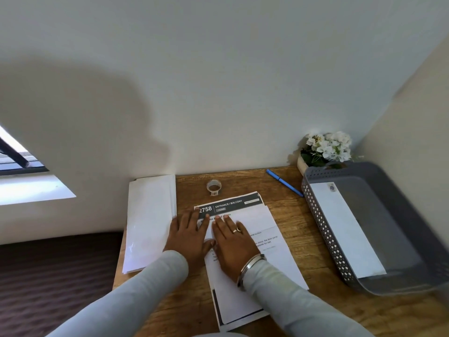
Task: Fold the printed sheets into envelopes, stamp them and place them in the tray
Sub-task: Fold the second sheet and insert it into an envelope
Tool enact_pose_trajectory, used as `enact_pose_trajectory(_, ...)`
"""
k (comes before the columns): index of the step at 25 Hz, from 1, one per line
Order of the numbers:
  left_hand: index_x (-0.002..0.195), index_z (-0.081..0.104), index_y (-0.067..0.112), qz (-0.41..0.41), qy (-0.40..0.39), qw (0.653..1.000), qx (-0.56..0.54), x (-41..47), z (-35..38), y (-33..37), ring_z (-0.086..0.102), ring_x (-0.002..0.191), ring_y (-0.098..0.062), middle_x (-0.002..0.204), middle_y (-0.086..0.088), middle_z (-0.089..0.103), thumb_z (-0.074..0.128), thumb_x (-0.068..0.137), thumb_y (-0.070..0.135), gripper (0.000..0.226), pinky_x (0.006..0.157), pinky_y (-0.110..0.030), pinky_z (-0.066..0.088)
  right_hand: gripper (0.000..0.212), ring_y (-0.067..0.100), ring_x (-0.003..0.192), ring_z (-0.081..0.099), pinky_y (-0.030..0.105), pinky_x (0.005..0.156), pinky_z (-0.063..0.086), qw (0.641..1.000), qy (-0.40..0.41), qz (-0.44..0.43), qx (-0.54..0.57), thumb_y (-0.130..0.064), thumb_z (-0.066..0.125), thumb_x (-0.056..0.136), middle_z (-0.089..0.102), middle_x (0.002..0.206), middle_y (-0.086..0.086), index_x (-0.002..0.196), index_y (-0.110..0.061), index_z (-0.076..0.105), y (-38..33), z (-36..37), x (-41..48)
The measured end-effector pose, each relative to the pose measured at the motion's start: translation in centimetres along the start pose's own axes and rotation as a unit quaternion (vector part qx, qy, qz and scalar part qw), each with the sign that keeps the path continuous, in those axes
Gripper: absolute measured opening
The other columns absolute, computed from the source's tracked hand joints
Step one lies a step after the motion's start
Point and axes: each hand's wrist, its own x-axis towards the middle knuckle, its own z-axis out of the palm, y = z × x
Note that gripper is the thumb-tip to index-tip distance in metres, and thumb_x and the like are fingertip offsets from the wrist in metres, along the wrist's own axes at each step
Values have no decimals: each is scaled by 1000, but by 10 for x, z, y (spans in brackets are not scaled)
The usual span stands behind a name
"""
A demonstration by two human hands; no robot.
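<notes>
Left hand point(188, 235) and right hand point(233, 242) press flat, fingers straight, on sheet point(272, 259) at frame centre; risk: crease skews if sheet slides sideways

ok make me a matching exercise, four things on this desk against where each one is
1 pen
2 roll
3 envelope stack
4 tray

a grey, at the right, one envelope inside
b blue, near the flowers
c white, on the desk's left edge
d just beyond the printed sheets

Pairs: 1-b, 2-d, 3-c, 4-a
</notes>
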Motion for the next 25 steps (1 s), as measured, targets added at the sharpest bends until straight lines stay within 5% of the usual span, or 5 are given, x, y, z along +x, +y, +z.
enact_pose_trajectory(5,159,8,26,-3,-8,1000,7,-1,-2,1,-1,152,-35,166,-11,6,0,86,72,86,122,-56,1,74,24,154,6,45,124,8,999,31,38,15,-49,8,92,8,168,2,160,-17,9,49,-4,-12)
enact_pose_trajectory(9,158,16,26,-4,-9,1000,5,0,-11,3,9,150,-34,164,-9,15,28,93,70,80,121,-55,10,79,24,153,12,46,123,16,995,29,99,13,-55,7,91,13,167,1,159,-17,13,93,-12,-22)
enact_pose_trajectory(14,147,35,27,17,-2,1000,2,10,-37,11,33,138,-29,149,-2,39,54,87,64,74,113,-49,30,70,23,153,9,45,122,13,994,8,108,27,-50,31,101,10,167,-2,159,-19,11,96,-21,-22)
enact_pose_trajectory(20,141,42,30,4,-71,996,-58,25,-51,12,34,138,-27,146,2,44,70,77,62,78,115,-49,26,83,24,149,21,47,120,20,993,-32,96,63,-54,56,89,22,164,-2,157,-25,18,103,-50,-16)
enact_pose_trajectory(25,123,58,33,-10,-5,981,-192,16,-52,11,50,123,-22,133,6,57,73,84,46,43,106,-38,41,77,26,144,33,48,118,20,996,-26,81,29,-41,65,87,37,156,2,153,-28,27,102,-71,-6)
